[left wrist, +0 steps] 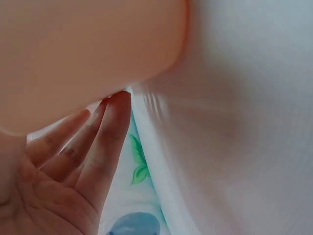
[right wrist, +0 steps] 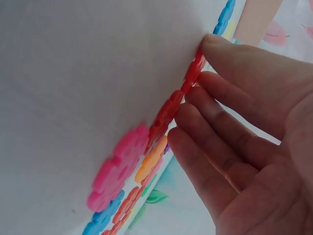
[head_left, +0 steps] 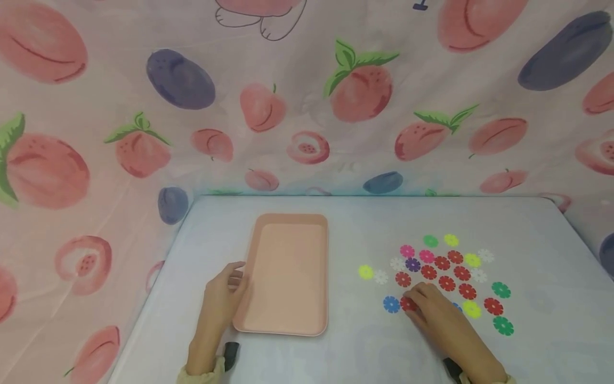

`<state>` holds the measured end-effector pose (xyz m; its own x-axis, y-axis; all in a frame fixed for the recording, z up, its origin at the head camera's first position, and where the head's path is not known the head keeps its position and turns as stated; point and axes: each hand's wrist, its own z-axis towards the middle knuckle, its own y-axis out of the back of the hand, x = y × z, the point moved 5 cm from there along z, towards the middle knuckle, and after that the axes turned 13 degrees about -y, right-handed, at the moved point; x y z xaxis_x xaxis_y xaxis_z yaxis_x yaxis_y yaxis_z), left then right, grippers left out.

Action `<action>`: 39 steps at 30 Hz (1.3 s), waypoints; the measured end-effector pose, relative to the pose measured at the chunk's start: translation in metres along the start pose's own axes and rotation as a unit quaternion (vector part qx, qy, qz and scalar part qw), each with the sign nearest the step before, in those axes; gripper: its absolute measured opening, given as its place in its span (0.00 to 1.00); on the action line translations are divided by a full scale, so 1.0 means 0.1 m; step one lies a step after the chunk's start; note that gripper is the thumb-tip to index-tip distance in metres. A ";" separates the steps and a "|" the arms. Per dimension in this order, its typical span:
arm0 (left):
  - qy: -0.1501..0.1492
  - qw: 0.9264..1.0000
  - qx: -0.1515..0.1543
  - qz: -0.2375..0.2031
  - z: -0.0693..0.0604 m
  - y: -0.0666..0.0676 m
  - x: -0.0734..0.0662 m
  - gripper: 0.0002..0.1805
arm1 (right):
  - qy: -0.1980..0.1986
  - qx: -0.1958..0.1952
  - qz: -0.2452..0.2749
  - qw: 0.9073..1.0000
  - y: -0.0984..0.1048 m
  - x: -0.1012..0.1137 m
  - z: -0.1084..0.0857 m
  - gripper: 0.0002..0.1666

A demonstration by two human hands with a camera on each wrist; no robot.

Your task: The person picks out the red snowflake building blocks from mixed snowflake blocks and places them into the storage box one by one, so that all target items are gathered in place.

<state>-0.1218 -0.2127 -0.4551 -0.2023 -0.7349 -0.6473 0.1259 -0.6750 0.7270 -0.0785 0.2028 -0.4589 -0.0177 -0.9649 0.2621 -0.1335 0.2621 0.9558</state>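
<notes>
At the left long side of a shallow pink tray is my left hand. In the left wrist view the fairly straight fingers of my left hand touch the outer edge of the tray; its thumb is hidden. My right hand is at the near side of a group of flower-shaped discs, over a red disc beside a blue one. The right wrist view shows thumb and index finger of my right hand at opposite edges of the red disc, pinching it.
Several red discs lie on the white table with yellow, green, white, pink and purple ones; a few touch or overlap. Green discs are at the group's right. A fruit-patterned cloth hangs behind and at the left.
</notes>
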 end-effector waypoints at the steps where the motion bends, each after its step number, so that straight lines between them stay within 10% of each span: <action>1: 0.001 1.000 0.001 -0.001 0.00 0.00 0.01 0.18 | 0.000 0.001 -0.001 1.000 0.00 0.00 0.00 0.23; 39: 0.011 0.990 0.114 -0.080 0.16 0.01 0.23 0.28 | -0.017 -0.015 0.025 0.999 0.05 -0.03 0.06 0.17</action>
<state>-0.1416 -0.2290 -0.4658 -0.1797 -0.6230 -0.7613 -0.1297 -0.7521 0.6462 -0.0847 0.2073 -0.4561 -0.0574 -0.9507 0.3048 -0.1013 0.3093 0.9456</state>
